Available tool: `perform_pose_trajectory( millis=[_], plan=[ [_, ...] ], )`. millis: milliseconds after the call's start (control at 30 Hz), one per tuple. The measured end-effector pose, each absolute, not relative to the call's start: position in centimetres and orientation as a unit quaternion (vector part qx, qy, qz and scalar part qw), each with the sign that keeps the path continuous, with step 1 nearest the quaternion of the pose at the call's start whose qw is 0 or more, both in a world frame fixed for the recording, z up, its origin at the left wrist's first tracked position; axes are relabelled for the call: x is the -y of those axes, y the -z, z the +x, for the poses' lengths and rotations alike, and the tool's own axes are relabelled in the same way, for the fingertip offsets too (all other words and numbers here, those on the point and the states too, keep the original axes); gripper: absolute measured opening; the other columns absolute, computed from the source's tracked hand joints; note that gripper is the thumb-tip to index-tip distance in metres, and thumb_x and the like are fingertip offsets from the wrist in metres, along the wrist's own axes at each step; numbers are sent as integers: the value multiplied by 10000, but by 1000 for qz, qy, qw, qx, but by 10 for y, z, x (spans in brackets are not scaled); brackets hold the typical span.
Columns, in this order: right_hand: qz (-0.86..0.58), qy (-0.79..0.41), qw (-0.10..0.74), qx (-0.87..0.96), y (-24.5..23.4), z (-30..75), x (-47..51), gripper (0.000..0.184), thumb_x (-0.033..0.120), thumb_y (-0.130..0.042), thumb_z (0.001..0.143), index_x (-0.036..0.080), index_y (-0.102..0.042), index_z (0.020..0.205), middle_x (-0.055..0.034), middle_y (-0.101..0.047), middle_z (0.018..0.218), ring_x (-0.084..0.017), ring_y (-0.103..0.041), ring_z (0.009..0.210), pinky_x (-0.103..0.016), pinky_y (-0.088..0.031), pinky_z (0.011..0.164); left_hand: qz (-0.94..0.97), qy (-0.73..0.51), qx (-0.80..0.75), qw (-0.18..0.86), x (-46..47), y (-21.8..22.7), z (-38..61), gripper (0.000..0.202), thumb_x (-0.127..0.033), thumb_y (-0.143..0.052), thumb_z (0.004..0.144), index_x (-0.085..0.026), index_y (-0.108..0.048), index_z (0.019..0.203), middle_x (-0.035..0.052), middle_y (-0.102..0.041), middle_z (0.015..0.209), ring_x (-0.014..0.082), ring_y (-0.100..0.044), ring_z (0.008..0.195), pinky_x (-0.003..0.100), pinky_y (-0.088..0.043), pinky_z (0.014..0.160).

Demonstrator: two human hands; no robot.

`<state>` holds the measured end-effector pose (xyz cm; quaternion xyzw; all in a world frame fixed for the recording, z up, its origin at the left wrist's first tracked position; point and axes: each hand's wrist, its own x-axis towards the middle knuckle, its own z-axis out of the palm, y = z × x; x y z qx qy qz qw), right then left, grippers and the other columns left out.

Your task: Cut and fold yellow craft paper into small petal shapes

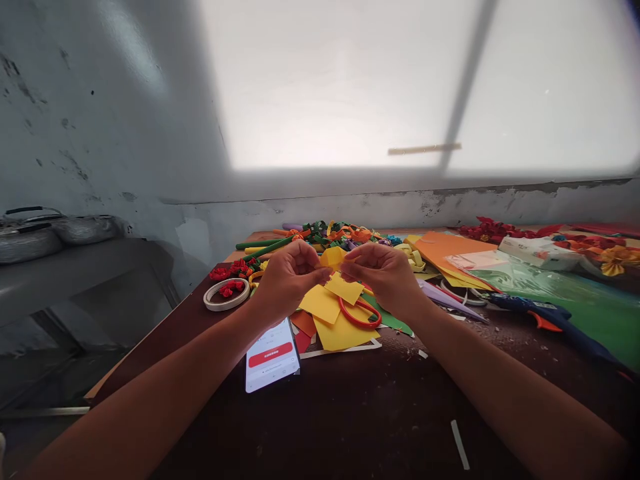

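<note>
Between my two hands is a small piece of yellow paper (333,257), bent or folded, held above the table. My left hand (293,273) pinches its left side with thumb and fingers. On the right side, my right hand (377,270) closes on the same paper with thumb and fingertips. Below lie several yellow paper squares (320,304) and scissors with a red handle (367,321), their blades hidden. A lit phone (273,357) rests under my left forearm. To its upper left is a roll of tape (227,305) with a red paper piece inside.
Colourful paper strips and flowers (345,233) are heaped at the back. At right lie orange sheets (445,257), a plastic packet (540,280) and a dark blue glue gun (555,320). Metal pots (30,241) stand on a side table. A white strip (460,445) lies near the front.
</note>
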<state>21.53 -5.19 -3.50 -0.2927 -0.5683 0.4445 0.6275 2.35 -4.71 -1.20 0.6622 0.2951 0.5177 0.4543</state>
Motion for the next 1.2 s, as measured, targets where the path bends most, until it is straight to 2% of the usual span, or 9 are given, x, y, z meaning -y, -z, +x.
perform_pose_trajectory(
  millis=[200, 333, 467, 567, 667, 800, 1000, 1133, 1200],
  plan=[
    [-288, -410, 647, 575, 38, 216, 52, 470, 304, -970, 594, 230, -721, 985, 48, -670, 637, -123, -614, 582, -245, -484, 557, 650, -502, -293, 490, 47, 8, 22, 515, -213, -923, 654, -200, -504, 953, -80, -632, 677, 114, -670, 627, 232, -537, 645],
    [-270, -402, 560, 673, 38, 222, 58, 576, 325, -942, 651, 259, -699, 1169, 29, -686, 752, -135, -614, 654, -257, -481, 600, 742, -438, -278, 424, 48, 4, 9, 421, -212, -828, 761, -206, -512, 1041, -74, -600, 694, 99, -611, 623, 218, -504, 615],
    [-293, -228, 494, 786, 39, 223, 64, 133, 305, -807, 831, 209, -767, 912, -28, -696, 823, -158, -605, 766, -298, -473, 723, 854, -357, -272, 262, 49, 8, -2, 368, -177, -699, 848, -235, -535, 1173, -51, -599, 776, 106, -604, 703, 238, -519, 692],
    [-305, -162, 500, 794, 43, 219, 62, 122, 256, -704, 912, 194, -769, 830, -26, -665, 772, -141, -568, 705, -280, -431, 659, 876, -356, -279, 165, 47, 12, -5, 272, -194, -646, 880, -236, -575, 1139, -4, -652, 905, 126, -638, 792, 266, -533, 762],
    [-333, -219, 519, 756, 49, 214, 58, 71, 241, -752, 854, 185, -741, 811, -1, -651, 725, -121, -545, 640, -251, -407, 589, 878, -359, -295, 113, 45, 11, -5, 141, -252, -662, 894, -215, -640, 1029, 17, -675, 931, 140, -644, 806, 273, -521, 759],
    [-344, -322, 511, 719, 51, 210, 59, 129, 288, -761, 834, 184, -686, 848, 17, -651, 729, -111, -560, 623, -229, -421, 571, 891, -333, -284, 119, 44, 7, -4, 154, -290, -616, 951, -199, -673, 841, 11, -678, 858, 141, -635, 798, 261, -492, 740],
    [-344, -204, 523, 753, 45, 209, 62, 131, 316, -766, 846, 196, -723, 872, -4, -704, 774, -125, -612, 676, -244, -469, 628, 895, -293, -317, 107, 45, 9, 0, 202, -347, -605, 957, -195, -691, 856, 26, -708, 843, 167, -661, 789, 279, -498, 716],
    [-333, -327, 567, 679, 47, 209, 57, 187, 358, -750, 860, 184, -691, 825, -19, -705, 705, -149, -676, 625, -241, -505, 560, 852, -367, -323, 189, 46, 6, 2, 148, -338, -672, 912, -198, -712, 883, 32, -739, 874, 168, -700, 812, 264, -544, 721],
    [-322, -342, 564, 680, 46, 212, 59, 181, 353, -720, 885, 187, -665, 932, -13, -700, 716, -157, -698, 634, -238, -517, 554, 819, -410, -303, 264, 45, 3, 2, 155, -342, -709, 892, -188, -712, 897, 35, -742, 844, 163, -712, 781, 261, -571, 713]
  ],
)
